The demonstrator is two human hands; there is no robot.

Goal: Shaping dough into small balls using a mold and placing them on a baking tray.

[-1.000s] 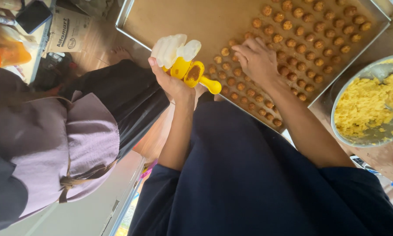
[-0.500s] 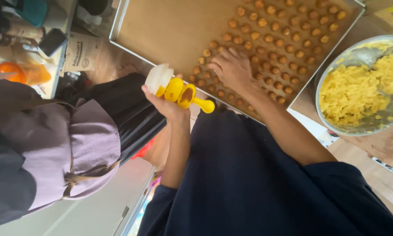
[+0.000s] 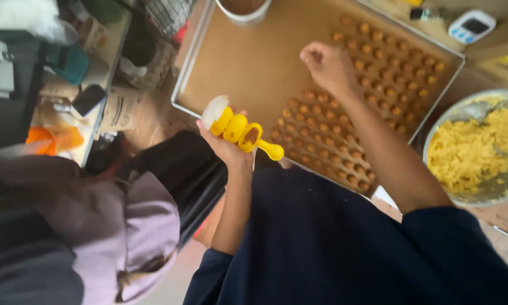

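The left hand (image 3: 227, 148) grips a yellow plunger mould (image 3: 244, 132), held up over the near edge of the tray (image 3: 193, 62). The mould looks like light, rigid plastic with ribbed rings and a thin stem; a brown smear shows on one ring, so the surface is probably greasy. The ringed barrel, where the palm sits now, is judged the safest hold; the stem would likely twist or slip.

The right hand (image 3: 327, 65) is curled shut above the rows of small brown dough balls (image 3: 344, 152); whether it pinches anything I cannot tell. The balls appear soft and easily dented, closely packed on the paper lining.

Nearby: a bowl (image 3: 434, 133) of yellow crumbly filling to the right, a cup (image 3: 244, 12) at the tray's far edge, a white timer (image 3: 469, 27) beyond. A second person in a lilac headscarf (image 3: 118, 226) stands close on the left, crowding that elbow.
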